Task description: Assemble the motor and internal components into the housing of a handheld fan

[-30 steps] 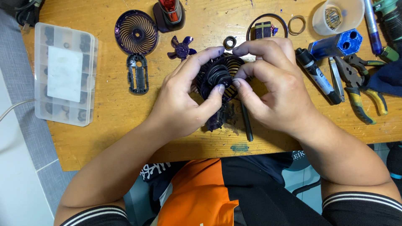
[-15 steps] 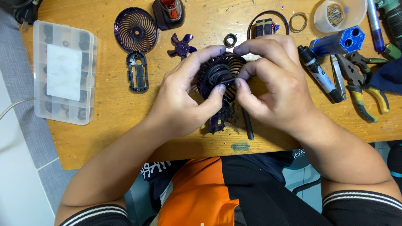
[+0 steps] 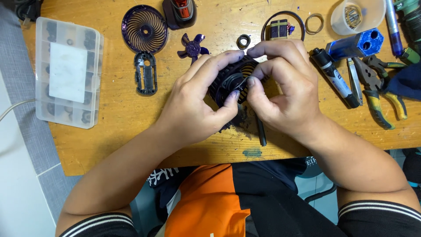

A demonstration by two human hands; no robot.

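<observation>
Object: black slatted fan housing (image 3: 232, 81), round, with a hub at its centre, held just above the wooden bench (image 3: 114, 131).
Position: housing sits below and right of the purple fan blade (image 3: 191, 46), which lies loose on the bench.
Left hand (image 3: 193, 107): curled round the housing's left rim, index finger over the top edge, thumb pressing at the hub.
Right hand (image 3: 287, 90): fingers bent and closed, tips pinching at the hub from the right; what the tips grip is too small to tell.
Handling (judgement): light, stiff moulded plastic; thin slats likely brittle, so best held by the outer rim, not the ribs.
Nearby: purple spiral grille (image 3: 144, 28) left of the fan blade; pliers (image 3: 377, 87) well to its right.
</observation>
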